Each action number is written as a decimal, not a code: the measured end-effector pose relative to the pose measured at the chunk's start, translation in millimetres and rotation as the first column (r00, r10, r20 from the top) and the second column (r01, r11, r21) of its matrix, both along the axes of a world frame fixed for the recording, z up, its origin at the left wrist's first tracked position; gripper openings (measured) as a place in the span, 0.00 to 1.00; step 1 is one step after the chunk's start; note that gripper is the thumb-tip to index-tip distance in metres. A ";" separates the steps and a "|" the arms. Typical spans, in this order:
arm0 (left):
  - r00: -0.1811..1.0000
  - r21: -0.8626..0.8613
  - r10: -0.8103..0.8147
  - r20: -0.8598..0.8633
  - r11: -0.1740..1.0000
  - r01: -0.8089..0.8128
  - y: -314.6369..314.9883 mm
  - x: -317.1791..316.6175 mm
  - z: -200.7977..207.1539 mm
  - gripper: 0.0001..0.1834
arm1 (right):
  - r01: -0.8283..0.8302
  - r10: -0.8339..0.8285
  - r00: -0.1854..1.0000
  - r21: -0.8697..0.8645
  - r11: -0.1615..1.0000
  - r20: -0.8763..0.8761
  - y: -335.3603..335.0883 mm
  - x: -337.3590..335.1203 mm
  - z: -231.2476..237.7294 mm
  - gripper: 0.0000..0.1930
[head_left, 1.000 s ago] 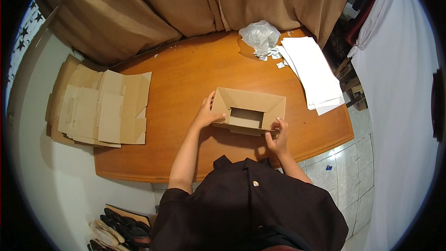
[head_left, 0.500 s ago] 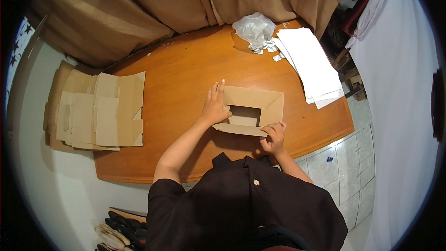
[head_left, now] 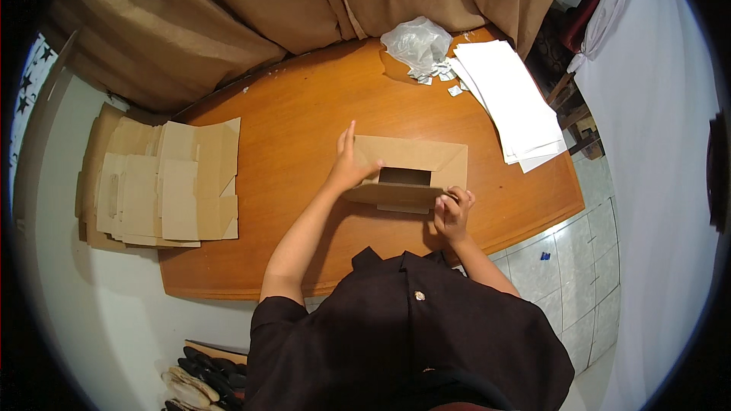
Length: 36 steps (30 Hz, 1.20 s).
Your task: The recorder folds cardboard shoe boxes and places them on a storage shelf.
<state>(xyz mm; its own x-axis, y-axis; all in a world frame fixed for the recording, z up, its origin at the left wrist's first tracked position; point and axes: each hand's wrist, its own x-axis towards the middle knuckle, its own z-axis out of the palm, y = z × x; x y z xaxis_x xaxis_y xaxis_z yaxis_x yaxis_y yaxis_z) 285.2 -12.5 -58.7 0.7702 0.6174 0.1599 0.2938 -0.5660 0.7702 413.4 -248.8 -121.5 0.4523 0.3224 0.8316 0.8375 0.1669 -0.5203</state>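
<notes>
A brown cardboard box (head_left: 411,151) stands before me with its top partly uncovered; its dark inside shows through a narrow gap. My left hand (head_left: 350,170) grips the box's left side, thumb over the left flap and fingers stretched along the outside. Curled fingers of my right hand (head_left: 454,211) pinch the right end of the near flap (head_left: 403,195), which is tilted up along the front edge. The far and right flaps lie folded inward. What the left fingertips press on is partly hidden.
On the wooden table (head_left: 304,122), flattened cardboard boxes (head_left: 179,183) are stacked at the left. A clear plastic bag (head_left: 417,42) with small white packets (head_left: 454,90) lies at the back, beside white paper sheets (head_left: 512,103). A brown curtain (head_left: 228,15) hangs behind.
My right hand has lifted the near flap and tilted it inward, so less of the box's inside shows. My left hand has shifted slightly along the left side.
</notes>
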 end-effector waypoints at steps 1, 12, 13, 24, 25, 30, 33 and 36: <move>0.994 -0.137 0.072 0.078 0.989 -0.060 15.4 -7.8 -17.1 0.47 | 0.128 -0.106 0.988 -0.214 0.968 0.112 -2.3 -2.2 8.7 0.12; 0.923 0.550 -0.297 -0.245 0.742 0.385 -41.7 -42.9 -9.3 0.23 | 0.285 -0.086 0.943 -0.648 0.706 0.320 -1.0 -2.3 32.7 0.15; 0.925 0.551 -0.295 -0.240 0.742 0.380 -41.0 -44.6 -15.6 0.23 | 0.286 -0.084 0.942 -0.647 0.707 0.325 -1.6 -2.5 34.5 0.15; 0.844 0.165 0.525 0.107 0.828 -0.536 -65.6 -67.7 -54.1 0.26 | 0.306 -0.144 0.950 -0.729 0.612 0.277 -0.9 -10.9 46.0 0.27; 0.842 0.166 0.528 0.112 0.826 -0.539 -67.8 -69.5 -59.7 0.26 | 0.306 -0.141 0.950 -0.727 0.615 0.280 0.0 -10.5 45.6 0.27; 0.784 -0.190 0.472 -0.403 0.795 -0.577 -83.3 -62.3 -64.5 0.42 | 0.236 -0.135 0.971 -0.692 0.683 0.198 0.6 -9.7 42.9 0.27; 0.812 -0.312 0.450 -0.372 0.763 -0.566 -77.0 -50.7 -49.6 0.44 | 0.137 -0.069 0.989 -0.662 0.737 0.128 0.7 -8.4 39.2 0.26; 0.848 -0.509 0.475 -0.234 0.683 -0.524 -74.0 -42.8 -44.4 0.45 | 0.065 -0.040 0.998 -0.627 0.776 0.055 2.1 -9.8 39.6 0.27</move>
